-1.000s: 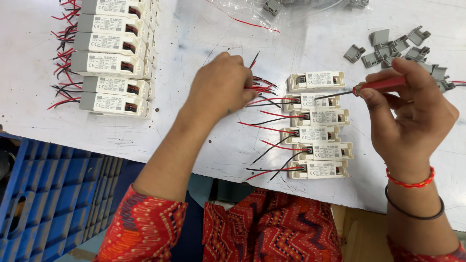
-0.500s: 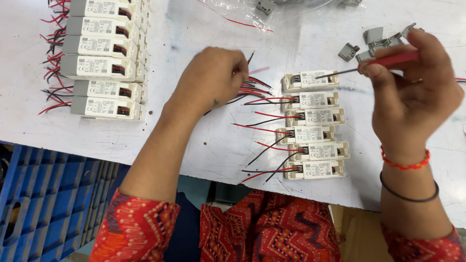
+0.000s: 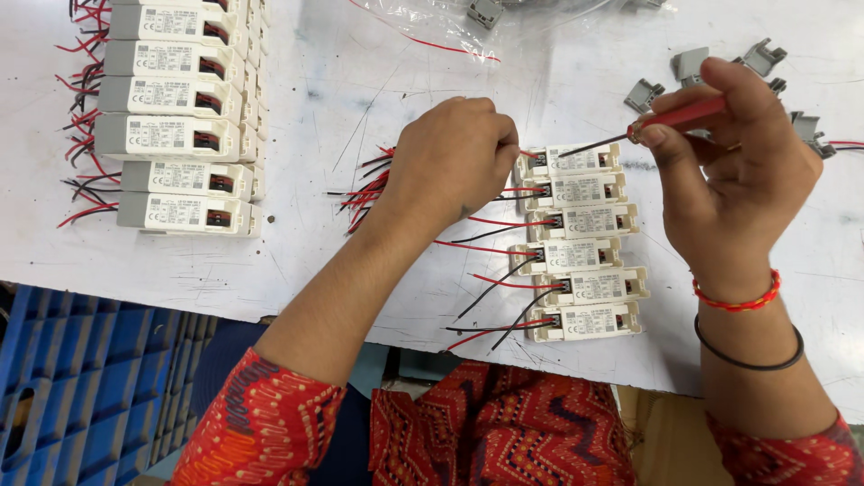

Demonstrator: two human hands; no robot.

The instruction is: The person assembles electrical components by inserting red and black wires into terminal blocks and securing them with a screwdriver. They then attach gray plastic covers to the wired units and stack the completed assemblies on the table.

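Observation:
Several white rectangular driver modules [image 3: 583,243] lie in a column on the white table [image 3: 360,108], each with red and black wires at its left end. My left hand [image 3: 450,162] is closed over a bunch of red and black wires [image 3: 364,189] beside the top module [image 3: 576,160]. My right hand [image 3: 738,171] grips a red-handled screwdriver [image 3: 670,117], its thin metal tip pointing left at the top module's left end.
A stack of similar white modules [image 3: 175,135] with wires sits at the far left. Grey plastic clips [image 3: 693,67] lie at the back right, and a clear plastic bag [image 3: 468,22] at the back. A blue crate [image 3: 81,387] stands below the table's front edge.
My right hand has lifted with the screwdriver and swung its tip from the second module up to the top one. My left hand stays on the wires.

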